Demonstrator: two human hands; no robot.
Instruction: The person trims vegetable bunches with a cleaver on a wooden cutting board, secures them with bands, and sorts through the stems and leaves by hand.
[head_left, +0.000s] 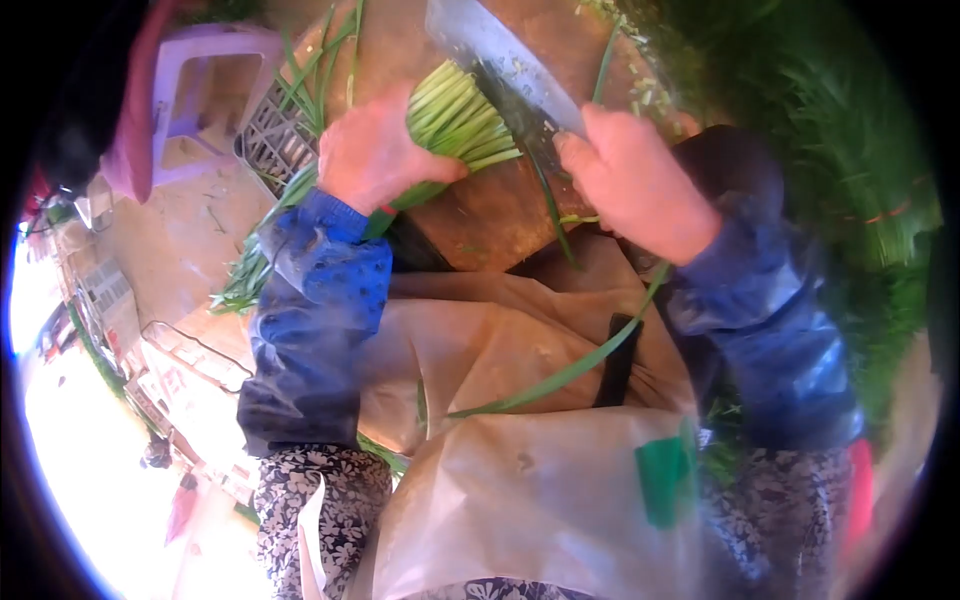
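Note:
My left hand (372,152) is wrapped round a thick bundle of long green stalks, which look like garlic chives (460,115). The pale cut ends of the bundle point up and to the right, and its leaves trail down to the left past my sleeve. In my right hand (640,180) is a cleaver (515,62), gripped at the handle, which my fingers hide. Its broad blade slants up to the left, close beside the cut ends. Beneath both lies a brown wooden board (480,222), with trimmed bits scattered near its far right edge.
A pale purple plastic stool (165,95) and a grey crate (275,140) stand at the left. A big heap of green leaves (850,150) fills the right side. Over my lap lies a tan apron (520,480) with a loose green leaf (560,380) across it.

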